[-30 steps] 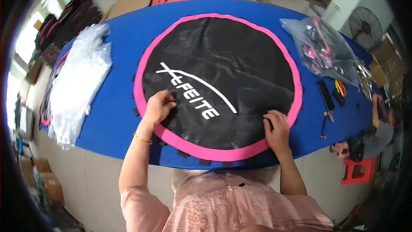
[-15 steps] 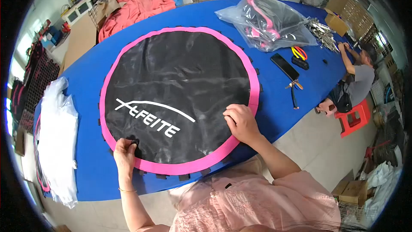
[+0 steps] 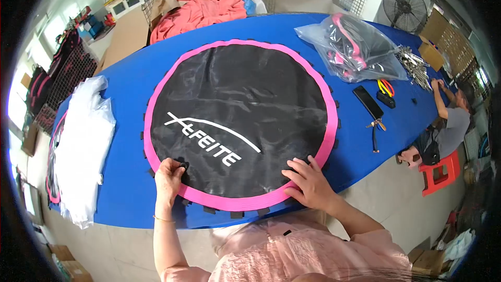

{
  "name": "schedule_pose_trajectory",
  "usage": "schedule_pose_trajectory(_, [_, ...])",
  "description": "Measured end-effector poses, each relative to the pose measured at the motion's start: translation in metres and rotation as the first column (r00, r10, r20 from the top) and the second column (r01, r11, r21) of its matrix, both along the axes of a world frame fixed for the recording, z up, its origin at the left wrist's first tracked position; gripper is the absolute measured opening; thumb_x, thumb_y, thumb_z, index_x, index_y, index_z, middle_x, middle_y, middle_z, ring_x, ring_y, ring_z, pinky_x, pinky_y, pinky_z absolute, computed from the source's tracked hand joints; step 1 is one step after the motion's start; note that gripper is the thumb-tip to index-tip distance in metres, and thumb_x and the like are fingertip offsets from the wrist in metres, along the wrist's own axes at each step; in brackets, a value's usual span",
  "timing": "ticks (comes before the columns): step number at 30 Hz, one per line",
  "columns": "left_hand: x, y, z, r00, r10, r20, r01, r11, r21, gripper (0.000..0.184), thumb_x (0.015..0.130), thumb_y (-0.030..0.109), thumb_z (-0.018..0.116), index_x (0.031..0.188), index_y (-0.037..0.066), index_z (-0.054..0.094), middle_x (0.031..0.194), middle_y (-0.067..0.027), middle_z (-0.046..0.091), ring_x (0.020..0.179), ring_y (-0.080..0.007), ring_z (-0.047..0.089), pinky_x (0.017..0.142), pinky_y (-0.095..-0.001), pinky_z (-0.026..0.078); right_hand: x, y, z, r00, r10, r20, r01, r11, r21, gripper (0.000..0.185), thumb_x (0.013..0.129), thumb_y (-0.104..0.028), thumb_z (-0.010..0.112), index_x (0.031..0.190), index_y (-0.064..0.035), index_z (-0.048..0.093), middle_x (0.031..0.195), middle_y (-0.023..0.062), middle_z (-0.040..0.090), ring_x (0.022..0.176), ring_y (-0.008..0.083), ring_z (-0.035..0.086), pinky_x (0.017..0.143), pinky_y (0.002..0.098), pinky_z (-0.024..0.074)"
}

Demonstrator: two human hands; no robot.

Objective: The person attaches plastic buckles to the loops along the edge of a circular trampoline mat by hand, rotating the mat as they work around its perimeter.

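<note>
A round black mat (image 3: 240,94) with a pink rim and white lettering lies flat, with short black tabs around its edge. At its lower left edge my left hand (image 3: 169,177) pinches a small black piece (image 3: 184,166), too small to identify. My right hand (image 3: 308,180) rests on the lower right of the mat and its pink rim, fingers spread, holding nothing.
On the blue table (image 3: 125,177) are white plastic bags (image 3: 86,146) at left, a clear bag (image 3: 355,47) of black and pink items, a phone (image 3: 368,102), pliers (image 3: 375,134) and metal pieces (image 3: 415,67). A person (image 3: 451,125) sits at the far right.
The view has turned and shifted. My right hand has gone from curled fingers to spread ones on the mat's edge. My left hand still pinches the black piece.
</note>
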State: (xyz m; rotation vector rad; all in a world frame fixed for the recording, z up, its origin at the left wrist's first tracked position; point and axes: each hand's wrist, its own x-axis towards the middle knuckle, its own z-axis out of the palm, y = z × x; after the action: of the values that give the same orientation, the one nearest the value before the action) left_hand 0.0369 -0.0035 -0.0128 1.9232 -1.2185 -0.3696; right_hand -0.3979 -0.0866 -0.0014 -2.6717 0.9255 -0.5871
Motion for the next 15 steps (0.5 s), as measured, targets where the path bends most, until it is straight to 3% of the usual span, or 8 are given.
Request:
schedule_pose_trajectory(3, [0.003,0.002,-0.005,1.000,0.011,0.002,-0.011,1.000,0.012,0.015,0.084,-0.004,0.080,0.090,0.000,0.067,0.080,-0.0073,0.067,0.074,-0.0151,0.063,0.069,-0.0323,0.053,-0.005,0.002,0.005,0.998,-0.021,-0.059,0.016,0.997,-0.079,0.049,0.093,-0.035,0.078,0.134,-0.0118,0.066,0.145,0.0144,0.059,0.140,0.0352,0.053,0.121,0.0631,0.0323])
schedule_pose_trajectory(9, [0.001,0.004,-0.009,1.000,0.029,0.003,-0.029,0.999,-0.018,0.014,0.084,-0.003,0.079,0.091,0.000,0.068,0.081,-0.0077,0.068,0.075,-0.0168,0.066,0.071,-0.0331,0.054,-0.011,0.011,0.018,0.981,0.188,-0.052,-0.186,0.982,0.043,0.052,0.089,-0.034,0.084,0.134,-0.0128,0.068,0.142,0.0133,0.063,0.134,0.0337,0.060,0.120,0.0627,0.0339])
schedule_pose_trajectory(10, [-0.001,0.004,-0.004,0.999,0.022,0.025,-0.022,1.000,0.006,0.017,0.084,-0.002,0.081,0.092,0.000,0.066,0.083,-0.0110,0.068,0.076,-0.0215,0.068,0.072,-0.0347,0.055,-0.011,0.011,0.017,0.979,0.195,-0.055,-0.192,0.980,0.044,0.052,0.089,-0.034,0.084,0.134,-0.0128,0.068,0.142,0.0133,0.063,0.134,0.0337,0.060,0.120,0.0627,0.0339])
schedule_pose_trajectory(11, [-0.001,0.004,-0.002,0.999,0.012,0.047,-0.014,0.999,0.031,0.020,0.083,-0.002,0.082,0.093,-0.001,0.065,0.086,-0.0142,0.068,0.077,-0.0262,0.070,0.072,-0.0363,0.056,-0.011,0.011,0.016,0.978,0.194,-0.075,-0.191,0.980,0.046,0.052,0.089,-0.032,0.083,0.135,-0.0120,0.068,0.142,0.0133,0.063,0.134,0.0335,0.060,0.120,0.0612,0.0350])
schedule_pose_trajectory(15, [0.005,0.004,-0.012,1.000,0.004,0.021,-0.004,1.000,-0.006,0.020,0.083,-0.001,0.082,0.092,-0.001,0.064,0.086,-0.0142,0.067,0.077,-0.0266,0.070,0.072,-0.0367,0.056,-0.011,0.008,0.015,0.968,0.228,-0.106,-0.226,0.974,0.031,0.050,0.091,-0.027,0.080,0.136,-0.0083,0.067,0.142,0.0136,0.064,0.133,0.0332,0.061,0.118,0.0547,0.0405])
